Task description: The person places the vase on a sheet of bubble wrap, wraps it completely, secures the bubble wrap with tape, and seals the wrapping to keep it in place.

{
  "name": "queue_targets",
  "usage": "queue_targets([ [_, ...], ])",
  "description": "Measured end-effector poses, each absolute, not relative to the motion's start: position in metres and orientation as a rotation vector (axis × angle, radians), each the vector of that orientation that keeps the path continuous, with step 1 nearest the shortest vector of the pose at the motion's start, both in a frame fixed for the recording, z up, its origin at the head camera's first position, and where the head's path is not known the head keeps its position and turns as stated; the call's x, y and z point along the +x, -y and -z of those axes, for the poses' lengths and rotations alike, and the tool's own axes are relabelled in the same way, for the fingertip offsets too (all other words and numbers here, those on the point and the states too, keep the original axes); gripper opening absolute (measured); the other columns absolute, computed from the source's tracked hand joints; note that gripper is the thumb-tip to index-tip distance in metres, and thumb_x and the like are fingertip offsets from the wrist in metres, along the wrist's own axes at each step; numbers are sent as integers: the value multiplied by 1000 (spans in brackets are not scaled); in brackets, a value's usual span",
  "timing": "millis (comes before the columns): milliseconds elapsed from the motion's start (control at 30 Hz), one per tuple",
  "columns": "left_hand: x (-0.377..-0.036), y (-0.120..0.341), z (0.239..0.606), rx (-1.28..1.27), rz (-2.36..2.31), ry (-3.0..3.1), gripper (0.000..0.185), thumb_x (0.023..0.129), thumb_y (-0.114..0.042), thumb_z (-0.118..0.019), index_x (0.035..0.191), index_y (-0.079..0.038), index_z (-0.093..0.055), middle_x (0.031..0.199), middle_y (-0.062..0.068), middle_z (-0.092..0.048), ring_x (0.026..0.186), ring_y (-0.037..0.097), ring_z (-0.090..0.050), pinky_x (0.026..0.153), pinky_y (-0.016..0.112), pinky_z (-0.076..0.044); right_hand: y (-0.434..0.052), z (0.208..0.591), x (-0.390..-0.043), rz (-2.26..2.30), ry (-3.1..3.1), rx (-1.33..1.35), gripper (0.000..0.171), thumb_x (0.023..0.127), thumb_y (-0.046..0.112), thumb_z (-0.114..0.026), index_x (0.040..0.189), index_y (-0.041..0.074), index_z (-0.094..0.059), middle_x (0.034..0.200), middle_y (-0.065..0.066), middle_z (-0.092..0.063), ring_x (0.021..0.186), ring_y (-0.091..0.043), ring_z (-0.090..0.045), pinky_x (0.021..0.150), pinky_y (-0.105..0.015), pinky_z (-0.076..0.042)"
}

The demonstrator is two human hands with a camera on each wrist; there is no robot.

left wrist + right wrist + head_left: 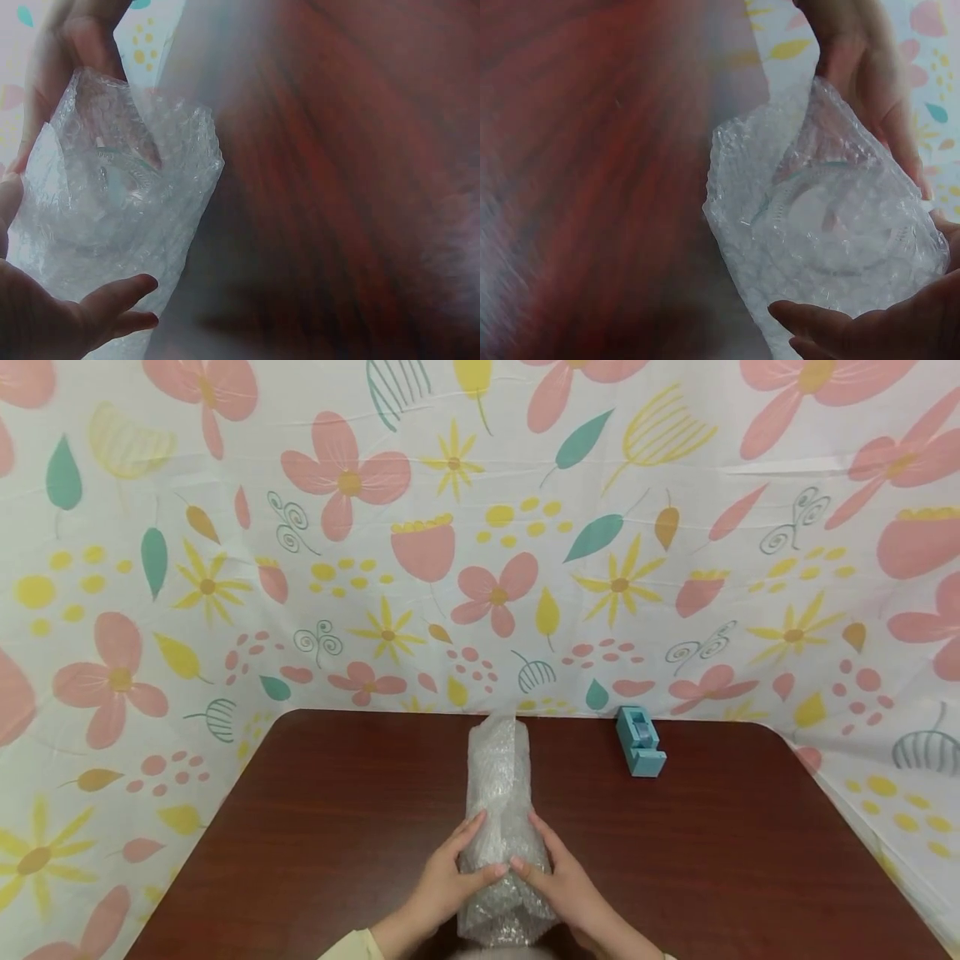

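Note:
A tall bundle of bubble wrap (497,777) lies on the dark red-brown table (337,827), its far end pointing away from me. My left hand (459,864) grips its near left side and my right hand (553,867) grips its near right side, with both thumbs meeting on top. The left wrist view shows the bundle (112,202) up close with my left hand (52,322) beneath it. Seen from the right wrist, my right hand (900,322) cups the bundle (825,217). Something pale with a thin greenish line shows through the wrap; I cannot tell what it is.
A light blue tape dispenser (640,742) stands at the back of the table, right of the bundle. A flowered cloth (480,527) hangs behind and around the table. The table's rounded edges fall away left and right.

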State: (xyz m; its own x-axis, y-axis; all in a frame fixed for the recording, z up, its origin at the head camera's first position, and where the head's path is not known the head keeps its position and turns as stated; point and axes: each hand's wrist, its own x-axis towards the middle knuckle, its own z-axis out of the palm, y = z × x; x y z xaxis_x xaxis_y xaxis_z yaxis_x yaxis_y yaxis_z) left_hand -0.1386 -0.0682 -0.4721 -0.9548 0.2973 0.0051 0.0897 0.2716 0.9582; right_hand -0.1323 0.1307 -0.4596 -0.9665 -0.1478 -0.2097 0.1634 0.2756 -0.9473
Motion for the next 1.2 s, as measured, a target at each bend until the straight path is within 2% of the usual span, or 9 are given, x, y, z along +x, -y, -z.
queue_targets([
  [200,-150,63,472,336,-1749,-2337,84,90,-38,-78,159,-13,-38,164,28,-30,151,56,-27,117,72,-28,-135,458,-144,1736,-2279,50,81,97,35,-69,162,8,-28,163,-35,-26,143,-59,-36,104,-70,-46],
  [467,-164,56,478,346,-1777,-2293,86,91,-43,-76,160,-13,-36,166,29,-27,151,55,-28,117,69,-32,-143,463,-157,1734,-2289,44,79,98,34,-68,162,11,-28,164,-32,-25,145,-56,-36,108,-70,-43],
  [800,-175,51,476,354,-1773,-2296,85,91,-39,-78,160,-13,-37,165,28,-28,152,53,-26,120,69,-28,-150,463,-168,1732,-2265,49,80,98,35,-68,163,13,-26,165,-32,-23,146,-53,-35,108,-69,-43],
  [1200,-183,48,471,334,-1820,-2252,82,92,-33,-76,161,-13,-35,168,25,-26,152,52,-29,117,64,-37,-152,461,-181,1718,-2265,23,78,100,32,-64,163,12,-23,166,-32,-22,146,-53,-34,109,-71,-40],
])
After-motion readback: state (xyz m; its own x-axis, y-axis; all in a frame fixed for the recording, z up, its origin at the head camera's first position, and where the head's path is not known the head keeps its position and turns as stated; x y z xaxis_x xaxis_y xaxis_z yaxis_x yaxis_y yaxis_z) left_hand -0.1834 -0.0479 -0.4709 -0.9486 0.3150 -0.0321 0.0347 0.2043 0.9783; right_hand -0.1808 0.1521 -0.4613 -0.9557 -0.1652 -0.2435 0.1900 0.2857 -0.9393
